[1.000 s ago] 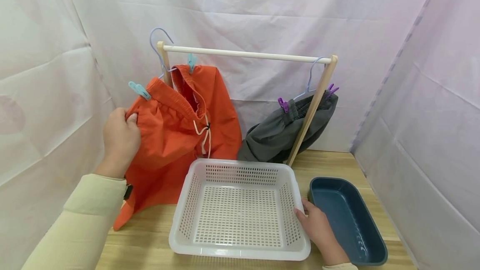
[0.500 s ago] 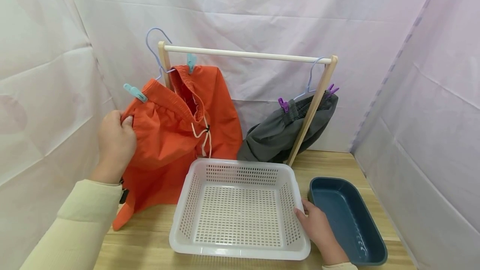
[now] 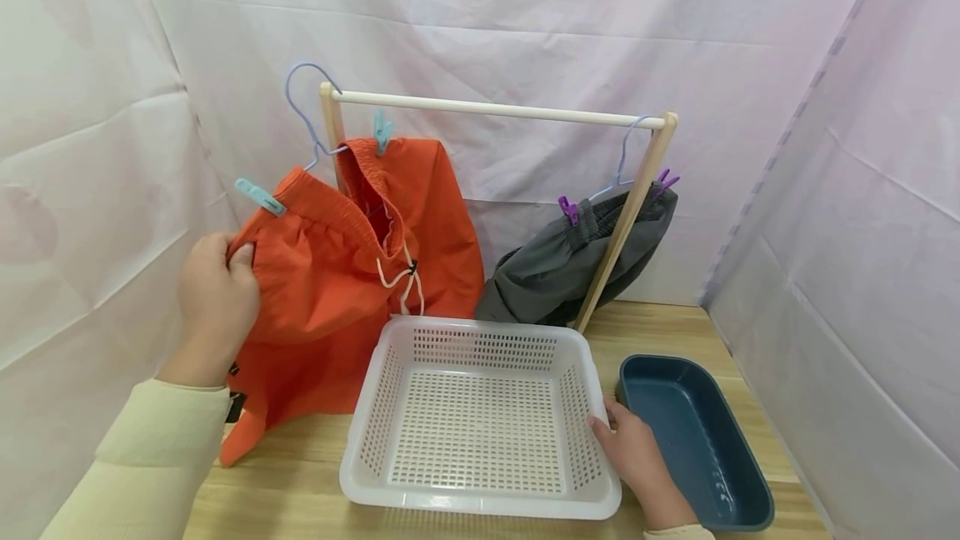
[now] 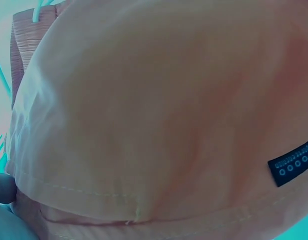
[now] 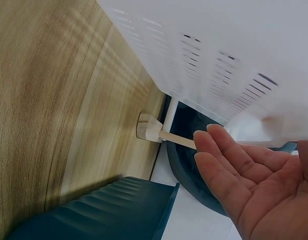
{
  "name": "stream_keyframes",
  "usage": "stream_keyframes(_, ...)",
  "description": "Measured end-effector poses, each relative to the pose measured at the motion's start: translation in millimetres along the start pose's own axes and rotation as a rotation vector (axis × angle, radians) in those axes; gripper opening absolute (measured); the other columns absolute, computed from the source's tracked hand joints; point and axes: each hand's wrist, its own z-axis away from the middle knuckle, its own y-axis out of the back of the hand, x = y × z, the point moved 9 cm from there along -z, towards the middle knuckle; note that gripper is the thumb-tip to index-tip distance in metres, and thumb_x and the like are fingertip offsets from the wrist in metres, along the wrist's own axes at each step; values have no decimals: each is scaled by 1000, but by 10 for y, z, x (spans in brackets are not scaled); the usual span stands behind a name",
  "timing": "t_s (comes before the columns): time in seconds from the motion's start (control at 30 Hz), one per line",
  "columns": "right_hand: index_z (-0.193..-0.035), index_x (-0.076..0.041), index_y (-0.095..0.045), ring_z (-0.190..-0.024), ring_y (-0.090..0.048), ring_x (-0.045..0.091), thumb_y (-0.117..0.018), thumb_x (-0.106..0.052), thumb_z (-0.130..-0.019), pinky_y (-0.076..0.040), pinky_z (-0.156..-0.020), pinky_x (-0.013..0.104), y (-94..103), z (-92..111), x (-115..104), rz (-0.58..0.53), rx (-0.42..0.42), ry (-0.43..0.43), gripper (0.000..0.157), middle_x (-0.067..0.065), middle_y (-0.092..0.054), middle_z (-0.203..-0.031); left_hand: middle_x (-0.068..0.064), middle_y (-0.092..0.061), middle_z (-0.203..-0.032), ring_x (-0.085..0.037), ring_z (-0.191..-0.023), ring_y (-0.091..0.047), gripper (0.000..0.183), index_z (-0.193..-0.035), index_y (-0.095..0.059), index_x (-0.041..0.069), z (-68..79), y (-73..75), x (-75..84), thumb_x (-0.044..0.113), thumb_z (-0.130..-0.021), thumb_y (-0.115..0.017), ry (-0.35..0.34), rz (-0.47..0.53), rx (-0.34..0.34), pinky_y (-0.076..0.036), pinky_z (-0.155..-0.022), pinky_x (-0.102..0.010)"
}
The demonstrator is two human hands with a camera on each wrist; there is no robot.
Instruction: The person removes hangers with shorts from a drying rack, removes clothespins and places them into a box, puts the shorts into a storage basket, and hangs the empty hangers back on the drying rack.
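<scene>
My left hand (image 3: 220, 307) grips the side of a pair of orange drawstring pants (image 3: 315, 265), just below the waistband. Two light blue clothespins (image 3: 259, 197) clip the waistband to a blue hanger (image 3: 300, 107). The hanger's hook stands beside the left end of the rack; I cannot tell whether it touches the rail. Orange cloth with a dark label (image 4: 293, 165) fills the left wrist view. My right hand (image 3: 636, 457) holds the right rim of a white perforated basket (image 3: 480, 502), thumb over the rim and fingers (image 5: 228, 150) outside beneath it.
A wooden clothes rack (image 3: 487, 109) stands behind the basket. Grey pants (image 3: 540, 265) hang at its right end from a hanger with purple clothespins (image 3: 567, 209). A dark blue tub (image 3: 693, 440) sits to the right on the wooden table (image 3: 277, 482). White cloth walls enclose the sides and back.
My left hand has moved left and down, drawing the orange pants and their hanger the same way, with the hook shifting leftward from the rack's end. The right hand and basket have stayed put.
</scene>
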Motion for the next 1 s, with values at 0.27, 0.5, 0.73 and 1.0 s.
stream_keyframes(0.27,-136,14,-41,-79,-66,18,-57,-15,-95,-56,-63,34,5,1,8,-10,0,-12,53,24,-65,-108,-31,-53,-93,-46,-87,-48,21,-100,-57,-16,102,137,-38,2,-97,-48,-58,24,80,-35,-73,-51)
stream_keyframes(0.5,-136,14,-42,-76,-64,16,-58,-16,-95,-55,-62,33,11,-4,5,5,2,-11,53,17,-66,-100,-30,-53,-89,-45,-86,-49,19,-97,-58,-16,169,264,-71,1,-96,-50,-66,24,138,-33,-71,-44)
stream_keyframes(0.73,-135,14,-43,-74,-63,15,-58,-17,-95,-55,-62,33,21,6,-10,13,5,-17,53,15,-66,-97,-30,-55,-87,-44,-82,-50,17,-95,-59,-16,204,404,-82,-1,-94,-52,-94,23,202,-30,-66,-37)
stream_keyframes(1.0,-137,15,-39,-75,-64,16,-58,-18,-96,-55,-62,32,16,4,-3,16,-2,-24,56,19,-66,-101,-30,-57,-89,-40,-84,-48,18,-98,-61,-16,198,550,-169,-1,-94,-53,-88,17,240,-30,-68,-37)
